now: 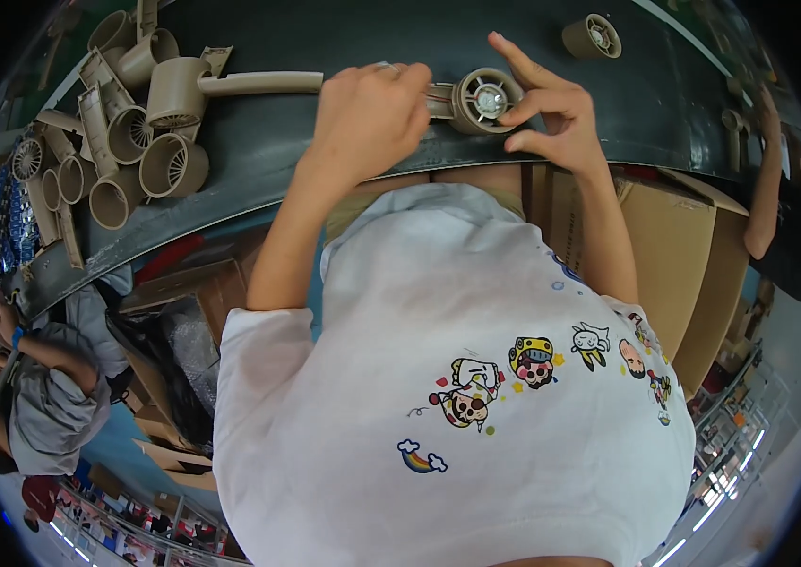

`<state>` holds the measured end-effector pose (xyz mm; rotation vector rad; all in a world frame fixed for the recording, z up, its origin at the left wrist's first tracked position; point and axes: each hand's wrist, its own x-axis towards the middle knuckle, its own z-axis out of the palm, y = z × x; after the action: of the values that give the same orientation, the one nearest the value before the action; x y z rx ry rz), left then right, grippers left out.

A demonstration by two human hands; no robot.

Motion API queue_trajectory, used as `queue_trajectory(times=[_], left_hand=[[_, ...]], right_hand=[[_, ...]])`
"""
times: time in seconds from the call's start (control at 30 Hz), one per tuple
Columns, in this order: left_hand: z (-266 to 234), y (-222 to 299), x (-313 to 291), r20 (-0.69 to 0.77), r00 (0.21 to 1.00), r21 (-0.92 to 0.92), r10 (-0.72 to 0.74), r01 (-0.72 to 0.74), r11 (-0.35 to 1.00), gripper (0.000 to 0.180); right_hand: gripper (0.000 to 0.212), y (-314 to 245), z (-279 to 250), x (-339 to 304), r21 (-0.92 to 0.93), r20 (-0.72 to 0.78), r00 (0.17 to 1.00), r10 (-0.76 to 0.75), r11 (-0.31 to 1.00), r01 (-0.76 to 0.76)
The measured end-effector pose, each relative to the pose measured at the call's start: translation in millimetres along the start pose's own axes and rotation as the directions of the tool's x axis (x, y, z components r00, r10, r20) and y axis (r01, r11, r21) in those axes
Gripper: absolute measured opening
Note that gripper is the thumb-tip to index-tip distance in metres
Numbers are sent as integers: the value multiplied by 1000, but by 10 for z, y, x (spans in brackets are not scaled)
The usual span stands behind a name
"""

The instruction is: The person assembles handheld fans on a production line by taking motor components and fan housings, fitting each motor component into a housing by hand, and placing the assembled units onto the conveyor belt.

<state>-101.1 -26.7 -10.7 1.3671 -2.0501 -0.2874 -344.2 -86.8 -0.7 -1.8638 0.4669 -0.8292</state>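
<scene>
Head view: we've got a dark, smooth worktable (263,132) with a scuffed edge, cardboard boxes (665,255) below it on both sides, a co-worker in grey (55,406) at lower left, another in black (788,250) at right. Hair-dryer housing (460,106) sits at the table's near edge, between our hands: beige barrel facing up, spoked ring inside, shiny round core, handle running left. Left hand (372,118) is curled closed over that handle, fingertips hidden; right hand (551,113) is spread wide, a bent finger at the barrel's rim. Matte plastic throughout: a similar short barrel (585,36) stands beyond, and a heap of beige housings (173,93), cylinders, slotted grilles and trough-shaped handle halves, lies left.
</scene>
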Motion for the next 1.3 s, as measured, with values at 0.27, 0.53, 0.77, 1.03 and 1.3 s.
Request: queue_trajectory(times=[0.27,0.53,0.77,1.03,1.3], left_hand=[[-117,-80,-115,11,1000,-91,13,-12,996,4],[-656,34,-41,-70,986,3,-152,152,988,9],[-1803,-830,759,-431,791,328,-434,585,742,20],[-1960,-3770,1322,-609,655,429,-448,747,508,29],[-1993,-4249,1259,-668,603,423,-437,790,444,50]], right_hand=[[13,255,140,-97,-24,-140,990,16,1000,-20],[32,255,235,-105,293,-304,951,63,956,30],[18,250,297,218,327,-279,953,120,945,-23],[14,148,359,417,59,-260,964,64,997,-50],[17,278,158,1661,-178,-341,940,-27,983,-36]])
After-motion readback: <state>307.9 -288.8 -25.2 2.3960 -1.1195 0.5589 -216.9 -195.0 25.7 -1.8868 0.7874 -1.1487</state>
